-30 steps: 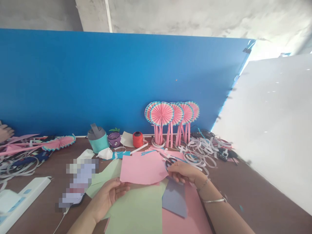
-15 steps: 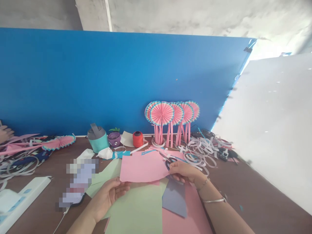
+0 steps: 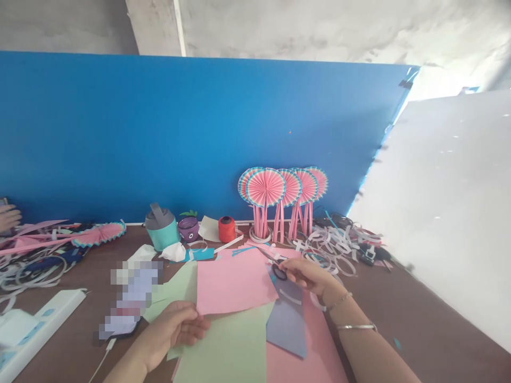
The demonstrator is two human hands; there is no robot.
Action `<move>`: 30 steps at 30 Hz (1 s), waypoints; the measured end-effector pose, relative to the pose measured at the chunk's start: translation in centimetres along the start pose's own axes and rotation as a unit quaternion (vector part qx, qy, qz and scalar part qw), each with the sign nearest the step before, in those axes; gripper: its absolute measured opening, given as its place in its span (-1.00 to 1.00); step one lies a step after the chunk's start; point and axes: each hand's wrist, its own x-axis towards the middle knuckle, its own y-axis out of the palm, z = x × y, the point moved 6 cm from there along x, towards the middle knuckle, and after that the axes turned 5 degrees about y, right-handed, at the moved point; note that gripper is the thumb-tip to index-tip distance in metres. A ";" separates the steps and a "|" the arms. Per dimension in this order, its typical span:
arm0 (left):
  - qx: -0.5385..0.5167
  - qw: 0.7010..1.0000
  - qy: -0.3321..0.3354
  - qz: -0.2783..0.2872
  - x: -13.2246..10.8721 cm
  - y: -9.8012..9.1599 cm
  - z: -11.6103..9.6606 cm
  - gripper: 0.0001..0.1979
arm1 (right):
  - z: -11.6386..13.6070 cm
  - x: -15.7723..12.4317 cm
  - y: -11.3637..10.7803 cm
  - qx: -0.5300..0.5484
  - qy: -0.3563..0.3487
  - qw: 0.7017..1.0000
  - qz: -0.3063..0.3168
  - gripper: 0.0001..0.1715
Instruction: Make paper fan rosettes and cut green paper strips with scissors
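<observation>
the pink sheet (image 3: 235, 284) lies between the person's two hands, over the far part of the green paper (image 3: 223, 348) on the brown desk (image 3: 383, 303). the left hand (image 3: 181, 324) is at the sheet's near left corner, thumb on top and the other fingers loosely curled below, so the corner is pinched rather than clenched. the right hand (image 3: 305, 274) is just beside the sheet's right edge and apart from its near right corner; its thumb and forefinger are closed on the handles of the scissors (image 3: 279, 272), the other fingers bent inward. whether any finger goes through a loop cannot be told. the blades point away to the left, over the sheet's far right corner.

to the near right of the sheet lie a grey-blue piece (image 3: 285, 327) and, partly under it, darker pink paper (image 3: 319, 348). beyond the sheet, pink pleated fans (image 3: 265, 187) stand against the blue partition (image 3: 179, 127), with a red spool (image 3: 227, 230) to their left. white strips (image 3: 333, 242) are heaped to the sheet's far right. well to its left, another person's hand (image 3: 8, 218) shows at the edge of view.
</observation>
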 end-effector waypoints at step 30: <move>0.284 0.905 0.313 -0.048 -1.0 3.5 -5.8 -0.65 | 2.0 0.3 -1.3 -0.222 -0.214 0.904 -0.296 -0.81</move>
